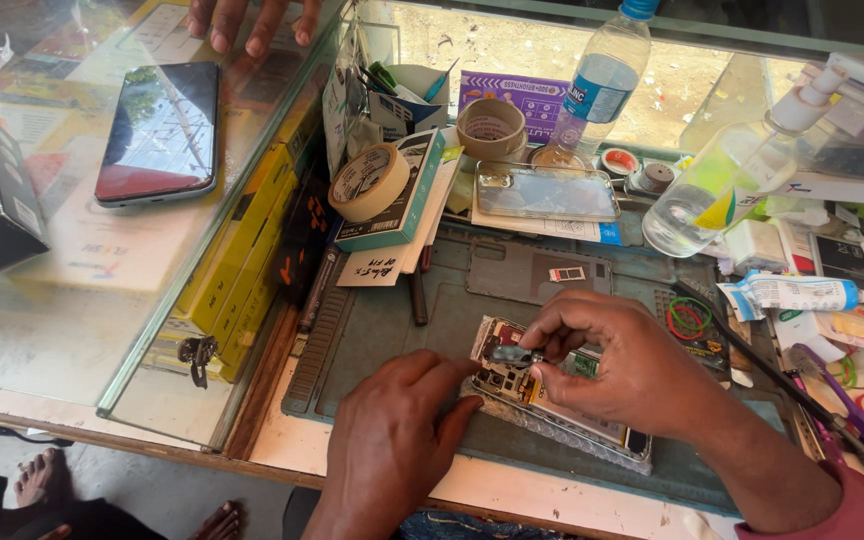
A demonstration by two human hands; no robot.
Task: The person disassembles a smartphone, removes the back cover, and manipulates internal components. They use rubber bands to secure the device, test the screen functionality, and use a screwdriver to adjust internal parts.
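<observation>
The opened phone (552, 395) lies back-off on the grey-green work mat (392, 320), near the front edge of the bench, its circuit boards showing at the upper end; its lower half is hidden under the right wrist. The right hand (617, 360) curls over it, thumb and forefinger pinched shut on a small dark metal part (512, 354) held just above the board. What the part is cannot be made out. The left hand (397, 430) rests on the mat against the phone's left edge, fingers loosely bent and holding nothing visible; its fingertips press at the corner of the frame.

Behind the phone lie a clear phone case (547, 192), a roll of masking tape (369, 181) leaning on a small box (402, 200), and a second tape roll (491, 128). A plastic water bottle (602, 80) is cut off at its cap by the top edge. A pump bottle (722, 185) lies tilted at the right. On the glass counter (102, 300) to the left sits a dark smartphone (160, 133), screen up, and another person's fingers (252, 22) touch the glass at the top, the rest out of frame.
</observation>
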